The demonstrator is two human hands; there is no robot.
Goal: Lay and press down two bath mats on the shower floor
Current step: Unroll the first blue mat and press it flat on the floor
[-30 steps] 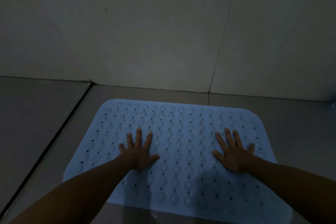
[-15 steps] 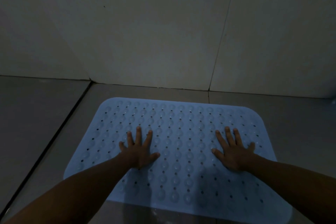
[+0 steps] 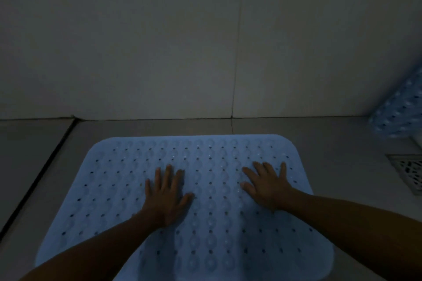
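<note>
Hands point(image 3: 167, 198) flat atop bath mat point(image 3: 114, 189)

Pale blue bath mat point(image 3: 205, 166) with rows of raised bubbles and small dark holes; second mat point(image 3: 402, 112), far right, blue with pale dots; grey floor point(image 3: 34, 155); patterned metal drain grate point(image 3: 408, 171).

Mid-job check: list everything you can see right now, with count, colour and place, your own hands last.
bath mat: one, light blue, flat on the floor, centre
second bath mat: one, light blue, far right edge, only partly in view, seemingly against the wall
floor drain: one, metal grate, right of the flat mat
floor tiles: grey, around the mat
wall tiles: pale, behind the mat
left hand: flat on the mat, fingers spread
right hand: flat on the mat, fingers spread
</note>
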